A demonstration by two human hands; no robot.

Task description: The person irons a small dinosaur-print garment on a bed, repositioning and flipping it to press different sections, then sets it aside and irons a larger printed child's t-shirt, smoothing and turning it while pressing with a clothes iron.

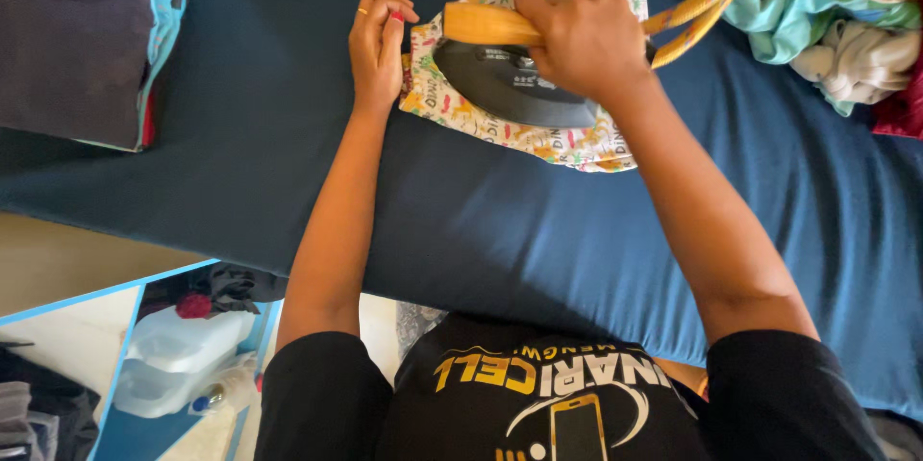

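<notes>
Wooden-handled iron [510,81] gripped by right hand [582,38]; left hand [378,43] pins patterned cloth [586,144], laundry pile [836,28] beside

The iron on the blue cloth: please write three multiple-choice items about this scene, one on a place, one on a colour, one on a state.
1. Where does the iron rest?
A. on the patterned cloth
B. on the folded dark shirt
C. on the floor

2. What colour is the iron's handle?
A. red
B. yellow wood
C. white

3. What does the left hand do?
A. hangs in the air
B. grips the cord
C. presses the cloth's edge

Answers: 1 A, the patterned cloth shows all around the iron. 2 B, the handle is yellow where the right hand grips it. 3 C, the fingers lie flat at the cloth's left edge.
</notes>
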